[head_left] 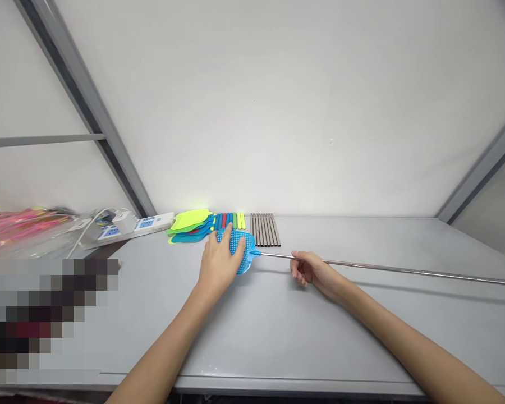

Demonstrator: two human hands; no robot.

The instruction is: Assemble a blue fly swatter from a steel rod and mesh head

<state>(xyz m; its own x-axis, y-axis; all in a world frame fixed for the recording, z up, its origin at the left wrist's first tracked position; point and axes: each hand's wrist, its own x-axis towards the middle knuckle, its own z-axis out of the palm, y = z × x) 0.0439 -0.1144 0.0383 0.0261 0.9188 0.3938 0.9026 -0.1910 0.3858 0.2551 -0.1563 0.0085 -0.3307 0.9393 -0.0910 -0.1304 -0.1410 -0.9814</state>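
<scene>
A blue fly swatter head (pixel 247 260) with a perforated face lies under my left hand (pixel 221 255). The fingers and thumb of that hand are spread over it and grip it. From its neck a long telescopic metal rod (pixel 379 267) runs right, extended in thinner and thicker sections, past the right edge of the view. My right hand (pixel 310 268) pinches the rod's thin part between thumb and forefinger, its other fingers curled beneath. The rod's shadow falls on the table below it, so the rod is raised.
Behind my left hand lie stacked yellow, green and blue swatter heads (pixel 189 221), a row of coloured handles (pixel 229 220) and several metal tubes (pixel 266 230). A power strip (pixel 149 223) with a plugged charger and bagged pink items (pixel 25 227) sit left. A wall backs the grey table (pixel 278 342).
</scene>
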